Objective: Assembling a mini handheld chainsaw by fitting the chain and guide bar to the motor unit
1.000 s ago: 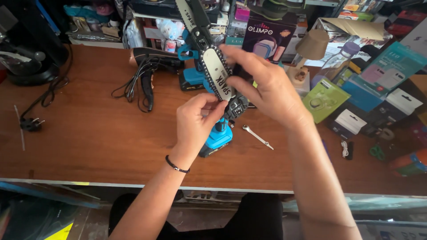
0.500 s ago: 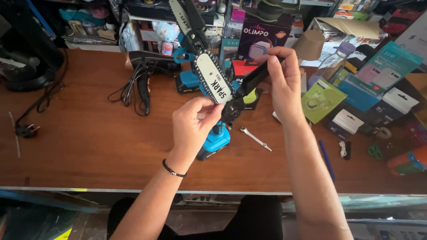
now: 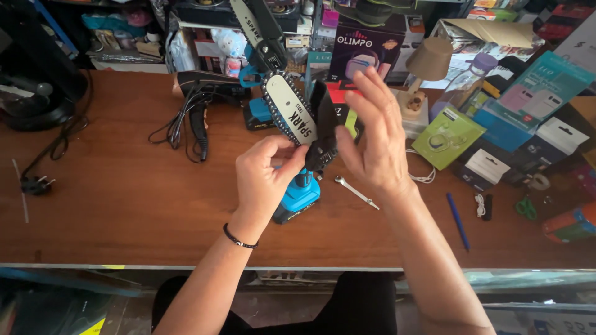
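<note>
Your left hand [image 3: 264, 180] is clamped on the small blue chainsaw [image 3: 298, 152], thumb and fingers pinching it just below the base of the bar, with the blue handle and its battery end hanging under your palm and just above the wooden bench [image 3: 124, 198]. The bar and its chain [image 3: 287, 115] run up and away from you, tilted to your left, so the saw's long axis goes from low near your left palm to high at the far tip.

Your right hand [image 3: 375, 139] is spread, fingers apart and closed on nothing. Its fingertips sit against or just beside the black guard [image 3: 324, 115] on the right flank of the bar; whether they actually touch it you cannot tell from here. That guard lies directly left of your right palm, between the palm and the bar, so your right hand is the nearer one to it, while your left is taken up with carrying the tool.

On the bench, a small silver wrench [image 3: 356, 192] lies just below your right wrist, close to the saw's handle. A second chainsaw [image 3: 259, 37] stands behind, and a black hair dryer [image 3: 198, 93] with its cord rests well off to your left. A blue pen [image 3: 458, 220] lies to your right.
</note>
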